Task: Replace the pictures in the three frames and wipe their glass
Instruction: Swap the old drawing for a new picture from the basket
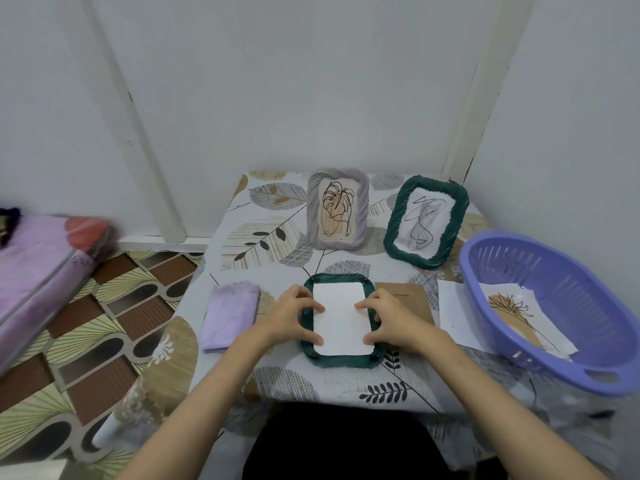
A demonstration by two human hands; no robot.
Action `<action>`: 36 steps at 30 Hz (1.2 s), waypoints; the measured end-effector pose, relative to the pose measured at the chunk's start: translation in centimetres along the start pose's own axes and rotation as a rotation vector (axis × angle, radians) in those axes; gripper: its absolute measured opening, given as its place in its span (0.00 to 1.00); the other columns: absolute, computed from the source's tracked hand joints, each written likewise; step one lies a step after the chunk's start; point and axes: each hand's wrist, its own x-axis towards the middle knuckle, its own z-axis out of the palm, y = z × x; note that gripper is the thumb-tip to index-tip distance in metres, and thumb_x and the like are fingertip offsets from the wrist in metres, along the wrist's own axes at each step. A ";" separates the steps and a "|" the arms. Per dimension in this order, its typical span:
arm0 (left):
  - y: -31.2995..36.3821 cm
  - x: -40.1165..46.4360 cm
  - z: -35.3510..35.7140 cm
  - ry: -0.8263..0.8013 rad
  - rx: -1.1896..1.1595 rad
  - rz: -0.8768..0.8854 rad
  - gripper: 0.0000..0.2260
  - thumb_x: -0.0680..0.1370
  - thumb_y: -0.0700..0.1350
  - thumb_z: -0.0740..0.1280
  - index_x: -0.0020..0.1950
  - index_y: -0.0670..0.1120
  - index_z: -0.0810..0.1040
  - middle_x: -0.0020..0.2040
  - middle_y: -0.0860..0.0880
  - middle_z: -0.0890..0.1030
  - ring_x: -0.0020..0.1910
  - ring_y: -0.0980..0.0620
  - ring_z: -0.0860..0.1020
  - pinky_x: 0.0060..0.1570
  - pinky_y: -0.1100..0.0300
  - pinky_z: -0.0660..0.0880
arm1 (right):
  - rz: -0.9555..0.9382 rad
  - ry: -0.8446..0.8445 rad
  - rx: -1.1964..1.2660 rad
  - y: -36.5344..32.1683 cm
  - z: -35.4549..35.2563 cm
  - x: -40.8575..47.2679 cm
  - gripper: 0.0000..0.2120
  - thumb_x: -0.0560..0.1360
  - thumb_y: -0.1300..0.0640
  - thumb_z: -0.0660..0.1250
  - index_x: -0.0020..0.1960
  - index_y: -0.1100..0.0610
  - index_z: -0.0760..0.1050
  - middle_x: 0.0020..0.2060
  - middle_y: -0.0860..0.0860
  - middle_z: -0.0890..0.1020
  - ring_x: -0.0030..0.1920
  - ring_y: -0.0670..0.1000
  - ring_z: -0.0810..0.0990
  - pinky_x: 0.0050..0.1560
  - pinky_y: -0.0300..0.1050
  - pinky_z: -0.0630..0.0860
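One table [277, 209] with a leaf-pattern cover fills the middle of the view, and its near edge is partly hidden by the person's dark clothing. On the right stands one purple basket [512, 258]; its near right side is cut off by the picture edge, and inside it lies one loose picture [519, 317] with a plant drawing. There are three frames. Two stand upright at the far side: one grey frame [337, 176] with a leaf drawing, and to its right one green frame [394, 233] with a scribble drawing. The third one, the flat green frame [337, 360], lies face down near the person, with one white sheet [341, 317] placed in its back opening. The left hand [294, 317] and the right hand [391, 320] rest on the two sides of this frame, apart from each other, with fingertips pressing on the edges of the white sheet; the fingers are bent but I cannot tell if they pinch anything. One brown board [412, 299] lies just right of it, partly under the right hand. One folded purple cloth [230, 317] lies left of the flat frame. One more white paper [453, 306] lies partly under the basket. No writing can be read anywhere.
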 end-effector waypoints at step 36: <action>-0.4 1.5 -0.4 -0.167 0.126 -0.047 0.41 0.65 0.57 0.76 0.73 0.54 0.61 0.75 0.59 0.55 0.70 0.49 0.54 0.71 0.53 0.55 | 0.040 -0.011 -0.227 1.0 1.0 0.6 0.35 0.70 0.37 0.65 0.73 0.45 0.58 0.75 0.44 0.50 0.71 0.54 0.52 0.68 0.53 0.51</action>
